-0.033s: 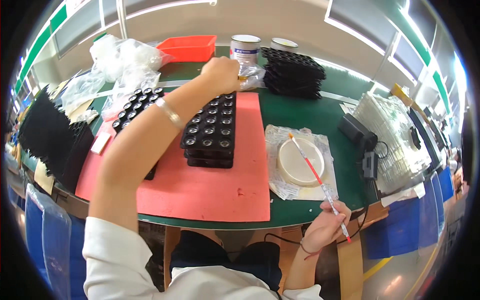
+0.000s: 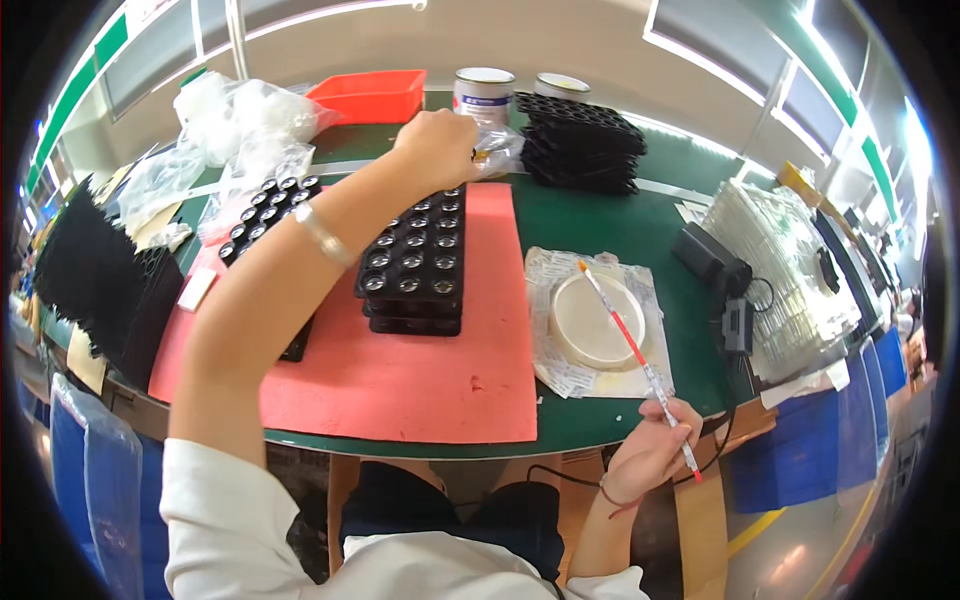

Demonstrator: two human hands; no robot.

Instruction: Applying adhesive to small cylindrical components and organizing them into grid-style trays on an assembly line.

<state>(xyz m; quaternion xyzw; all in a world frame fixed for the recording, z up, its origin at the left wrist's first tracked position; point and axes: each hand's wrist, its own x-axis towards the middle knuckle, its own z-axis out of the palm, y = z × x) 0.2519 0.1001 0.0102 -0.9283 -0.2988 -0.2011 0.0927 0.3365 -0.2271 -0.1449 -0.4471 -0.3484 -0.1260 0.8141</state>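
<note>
My left hand (image 2: 437,145) reaches over the far end of a black tray stack (image 2: 412,308) whose top holds rows of small clear-centred round parts. Its fist looks closed beside a crumpled clear plastic bag (image 2: 503,150); the fingertips are hidden, and a small amber bit shows beside them. Low on the right, my right hand (image 2: 650,455) pinches a slim paintbrush (image 2: 632,345) with a red and patterned handle. The brush's orange tip slants up over a shallow white round dish (image 2: 553,335), which sits on printed paper (image 2: 655,375).
Under the trays lies a pink mat (image 2: 420,395); a second black tray (image 2: 258,215) is partly behind my left arm. Further back stand a red bin (image 2: 370,100), metal cans (image 2: 484,95) and stacked black trays (image 2: 580,150). Clear trays (image 2: 790,290) and a black device (image 2: 712,255) sit right.
The whole view has shifted slightly, with the scene a little further left. Both hands keep nearly the same pose, and the brush stays in my right hand.
</note>
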